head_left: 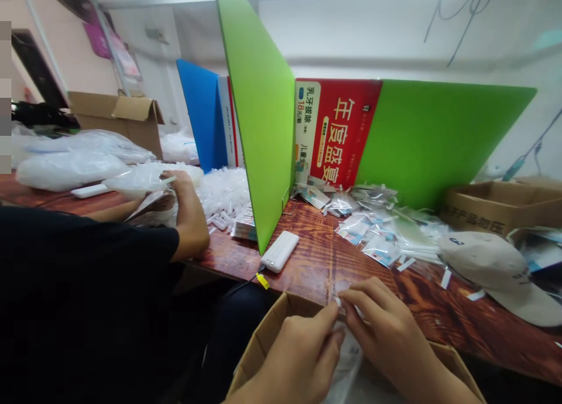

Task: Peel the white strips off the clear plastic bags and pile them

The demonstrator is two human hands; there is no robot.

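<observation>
At the near edge of the tabletop, both of the person's hands meet over an open cardboard box [272,328] that sits below the table's edge. The left hand [294,357] and the right hand [386,328] each pinch a small clear plastic packet [346,345] between thumb and fingertips, fingers closed on its top edge; the packet hangs down between the two hands into the box mouth, and its contents are too blurred to tell.

Just beyond the hands, on the wooden tabletop [316,257], a white power bank [280,251] lies by the foot of a green divider [263,123], with a cable and yellow tag trailing over the near edge. Toward the right edge rests a beige cap [496,269]. Between the cap and the divider spreads a heap of small clear packets [373,228], with white paper strips scattered near it.

Farther back, a second green panel [439,140] stands along the far edge, with a red printed board [342,129] beside it. A brown carton [496,205] sits at the far right corner.

Left of the divider, another person in a dark sleeve [79,275] works with a forearm [188,216] raised over clear plastic bags [70,164]; an open carton [123,120] and a blue panel [202,117] stand behind.
</observation>
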